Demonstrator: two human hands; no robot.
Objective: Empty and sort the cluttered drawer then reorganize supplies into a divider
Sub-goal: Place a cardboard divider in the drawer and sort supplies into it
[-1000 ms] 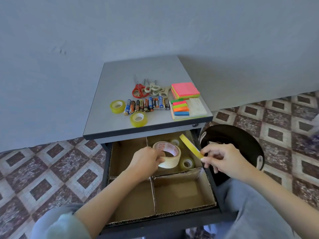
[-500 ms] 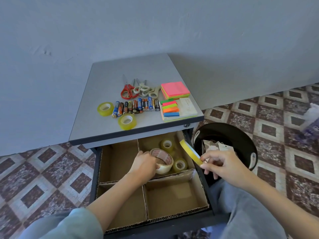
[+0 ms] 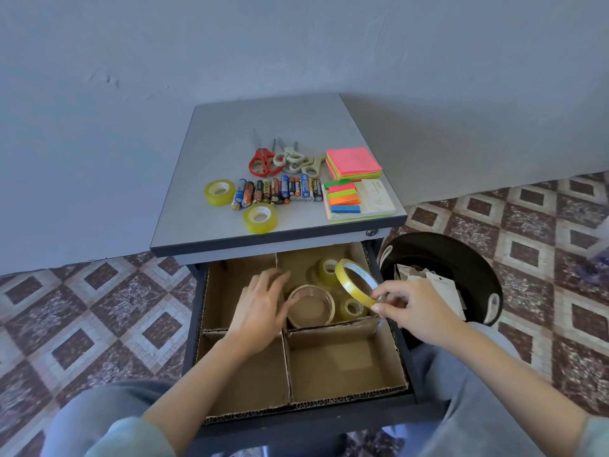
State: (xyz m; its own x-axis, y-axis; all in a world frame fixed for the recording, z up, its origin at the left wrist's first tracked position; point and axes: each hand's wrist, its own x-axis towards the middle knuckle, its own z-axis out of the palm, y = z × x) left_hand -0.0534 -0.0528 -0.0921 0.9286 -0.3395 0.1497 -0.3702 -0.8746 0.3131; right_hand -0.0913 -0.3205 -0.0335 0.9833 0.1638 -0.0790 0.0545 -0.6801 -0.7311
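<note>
The open drawer holds a cardboard divider [image 3: 286,364] with four compartments. In its far right compartment a wide clear tape roll [image 3: 311,306] lies flat, beside two small yellow tape rolls [image 3: 328,271] [image 3: 352,308]. My left hand [image 3: 263,303] rests with relaxed fingers against the wide roll's left side. My right hand [image 3: 412,308] pinches a thin yellow tape ring [image 3: 354,282] above that compartment. On the cabinet top [image 3: 230,127] lie two more yellow tape rolls [image 3: 220,191] [image 3: 260,218], a row of batteries [image 3: 276,191], scissors [image 3: 283,158] and sticky notes [image 3: 353,163].
A black bin [image 3: 461,255] with paper scraps stands on the patterned floor right of the drawer. A pad with coloured flag strips [image 3: 359,201] sits at the cabinet's front right. A grey wall rises behind. My knees flank the drawer.
My left hand has set the wide tape roll down flat in the far right compartment and loosened its grip. The right hand still holds the thin ring, now nearer that compartment.
</note>
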